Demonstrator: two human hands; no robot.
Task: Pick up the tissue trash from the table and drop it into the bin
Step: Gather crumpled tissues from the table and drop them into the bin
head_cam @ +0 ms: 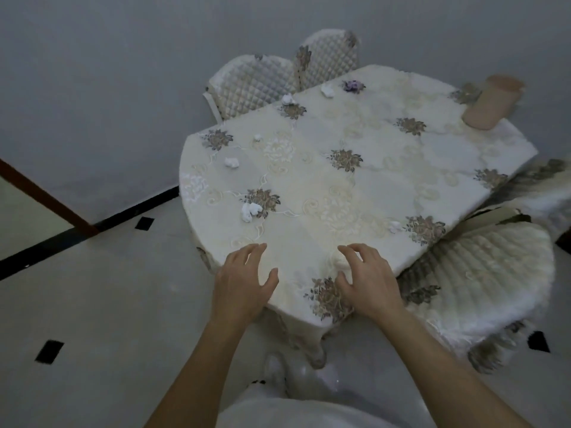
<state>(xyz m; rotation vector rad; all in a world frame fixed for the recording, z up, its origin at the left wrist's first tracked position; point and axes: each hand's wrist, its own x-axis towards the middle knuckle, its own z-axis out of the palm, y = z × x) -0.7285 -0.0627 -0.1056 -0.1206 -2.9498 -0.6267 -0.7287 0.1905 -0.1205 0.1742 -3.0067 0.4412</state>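
Several crumpled white tissues lie on the table (386, 168), which wears a cream floral cloth: one (249, 210) near the left front, one (231, 162) further back left, a tiny one (257, 137), two at the far edge (288, 99) (328, 90), and one (395, 226) at the right. A pale pink bin (491, 101) stands on the table's far right corner. My left hand (242, 284) hovers over the near edge with fingers spread and holds nothing. My right hand (367, 281) is beside it, fingers curled apart, empty.
Two quilted chairs (256, 84) stand behind the table by the grey wall. A third covered chair (482, 273) sits close at the right. Tiled floor (92, 304) with black insets lies left of the table. A small purple flower-like item (352, 85) rests near the far edge.
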